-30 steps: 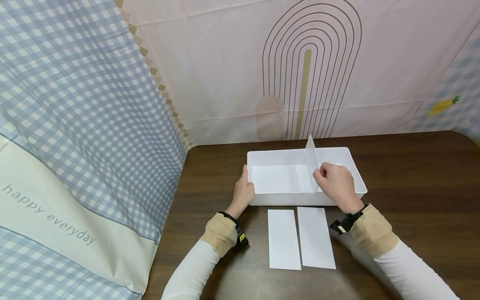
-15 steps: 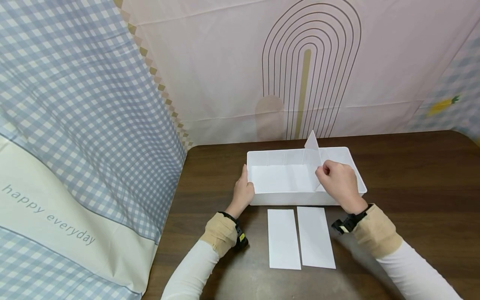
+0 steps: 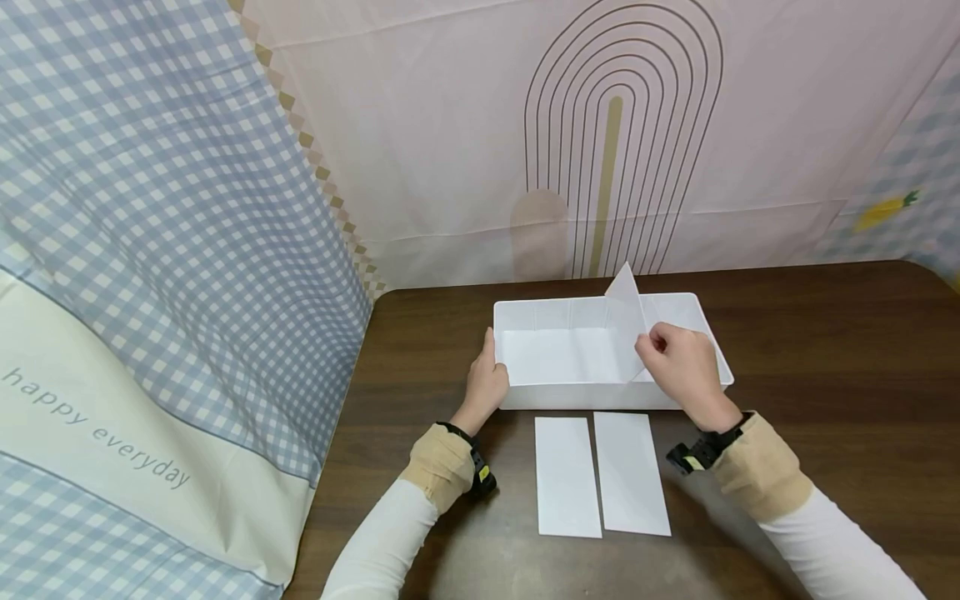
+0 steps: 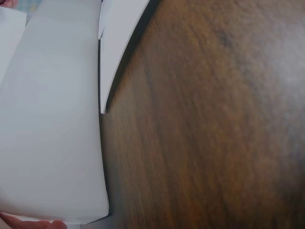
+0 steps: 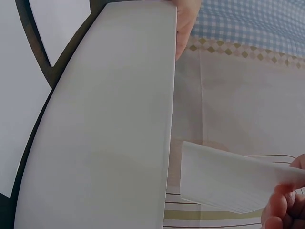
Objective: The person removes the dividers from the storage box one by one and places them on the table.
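A long white open-topped box (image 3: 573,397) sits on the table. My left hand (image 3: 486,387) presses against its left end, the index finger straight along the wall. Over the right half of the box, my right hand (image 3: 681,367) pinches the near edge of a thin white divider panel (image 3: 625,292). The panel is tilted, its far corner rising above the back rim and its lower part inside the box. In the right wrist view, the fingers grip an edge of the panel (image 5: 224,179) above the rim. Part of the box's right end is hidden by the right hand.
Two flat white panels, one on the left (image 3: 567,475) and one on the right (image 3: 632,475), lie side by side in front of the box. A brown wooden table (image 3: 825,367) bears everything. Patterned cloth (image 3: 450,125) hangs behind and at the left.
My right hand has shifted slightly to the right with the divider panel, which has turned to show more of its face. The left hand and the box stay put.
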The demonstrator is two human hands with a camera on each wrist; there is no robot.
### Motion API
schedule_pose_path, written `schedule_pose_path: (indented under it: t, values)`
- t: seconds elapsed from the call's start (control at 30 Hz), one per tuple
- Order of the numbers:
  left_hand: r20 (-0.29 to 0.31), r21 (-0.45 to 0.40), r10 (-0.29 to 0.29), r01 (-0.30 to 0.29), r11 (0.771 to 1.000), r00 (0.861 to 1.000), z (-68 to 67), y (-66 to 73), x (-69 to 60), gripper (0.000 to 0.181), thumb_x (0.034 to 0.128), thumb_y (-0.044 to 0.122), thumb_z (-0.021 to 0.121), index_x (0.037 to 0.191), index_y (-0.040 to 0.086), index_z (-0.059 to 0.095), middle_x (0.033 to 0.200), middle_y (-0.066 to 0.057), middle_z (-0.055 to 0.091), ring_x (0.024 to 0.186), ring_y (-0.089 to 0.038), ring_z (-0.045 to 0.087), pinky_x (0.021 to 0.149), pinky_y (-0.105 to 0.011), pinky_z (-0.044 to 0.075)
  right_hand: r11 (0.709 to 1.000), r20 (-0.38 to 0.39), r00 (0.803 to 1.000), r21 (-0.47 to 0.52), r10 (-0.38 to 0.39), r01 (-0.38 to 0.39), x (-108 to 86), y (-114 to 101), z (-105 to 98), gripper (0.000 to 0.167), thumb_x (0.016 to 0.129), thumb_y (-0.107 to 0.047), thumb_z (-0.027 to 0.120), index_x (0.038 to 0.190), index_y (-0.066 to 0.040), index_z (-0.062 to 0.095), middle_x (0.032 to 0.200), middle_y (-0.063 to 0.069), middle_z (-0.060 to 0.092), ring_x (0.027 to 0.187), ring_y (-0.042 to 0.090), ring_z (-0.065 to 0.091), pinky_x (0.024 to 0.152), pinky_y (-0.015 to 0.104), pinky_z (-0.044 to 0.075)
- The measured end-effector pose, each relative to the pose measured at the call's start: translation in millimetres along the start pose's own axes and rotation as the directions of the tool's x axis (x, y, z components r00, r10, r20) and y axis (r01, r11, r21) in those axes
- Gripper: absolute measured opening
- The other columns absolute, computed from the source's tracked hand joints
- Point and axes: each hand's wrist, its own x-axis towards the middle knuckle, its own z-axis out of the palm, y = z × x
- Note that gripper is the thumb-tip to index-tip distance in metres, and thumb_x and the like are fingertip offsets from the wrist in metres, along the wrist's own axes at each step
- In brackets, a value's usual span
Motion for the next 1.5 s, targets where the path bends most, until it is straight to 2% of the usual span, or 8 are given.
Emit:
schedule_pose_path:
  t: [0.2, 0.87, 1.1, 1.3, 1.5]
  values:
    - [-0.002, -0.011, -0.004, 0.004, 1.000, 1.000, 0.4, 0.8, -0.1, 0.062, 0.0858, 0.002, 0.029, 0.143, 0.010, 0.008, 0.145, -0.009, 0.023, 0.130, -0.020, 0.027, 0.104, -0.038, 0.028, 0.999, 0.000, 1.000, 0.031, 0.022, -0.022, -2.7, 0.6, -2.2, 0.030, 0.077, -0.007, 0.048, 0.048, -0.009, 0.042, 0.044, -0.003, 0.031, 0.044, 0.012, 0.028, 0.045, 0.024, 0.022]
    - [-0.004, -0.002, -0.005, 0.005, 1.000, 1.000, 0.2, 0.8, -1.1, 0.063, 0.0848, 0.002, 0.028, 0.143, 0.011, 0.008, 0.145, -0.010, 0.024, 0.128, -0.022, 0.030, 0.102, -0.039, 0.031, 0.997, -0.023, 1.000, 0.074, 0.010, -0.008, -22.3, -1.1, -13.0, 0.028, 0.078, -0.008, 0.054, 0.051, -0.011, 0.047, 0.045, -0.003, 0.035, 0.044, 0.005, 0.029, 0.044, 0.021, 0.024]
    - [-0.005, -0.014, 0.013, -0.013, 1.000, 1.000, 0.5, 1.2, -0.7, 0.062, 0.0848, 0.002, 0.027, 0.143, 0.009, 0.008, 0.145, -0.011, 0.023, 0.129, -0.023, 0.028, 0.103, -0.040, 0.029, 0.996, 0.001, 1.000, 0.089, 0.024, -0.024, -29.8, -1.2, -17.5, 0.026, 0.078, -0.007, 0.055, 0.053, -0.009, 0.050, 0.046, -0.002, 0.038, 0.045, 0.004, 0.031, 0.043, 0.020, 0.025]
    - [-0.003, -0.008, 0.002, -0.002, 1.000, 1.000, 1.1, 0.1, -0.4, 0.062, 0.0855, 0.002, 0.028, 0.143, 0.010, 0.007, 0.145, -0.009, 0.022, 0.128, -0.022, 0.030, 0.102, -0.039, 0.031, 0.994, 0.042, 0.998, 0.100, 0.045, -0.049, -37.4, 1.0, -19.4, 0.025, 0.079, -0.007, 0.055, 0.054, -0.010, 0.051, 0.047, -0.003, 0.038, 0.044, 0.004, 0.031, 0.042, 0.019, 0.025]
    - [0.003, -0.016, -0.005, 0.005, 1.000, 1.000, 1.0, -0.5, -0.2, 0.062, 0.0858, 0.003, 0.027, 0.143, 0.011, 0.007, 0.146, -0.009, 0.022, 0.128, -0.022, 0.030, 0.102, -0.040, 0.031, 0.993, 0.038, 0.998, 0.102, 0.054, -0.058, -44.0, 3.2, -21.0, 0.026, 0.078, -0.006, 0.056, 0.054, -0.011, 0.050, 0.046, -0.005, 0.037, 0.044, 0.002, 0.030, 0.042, 0.018, 0.025]
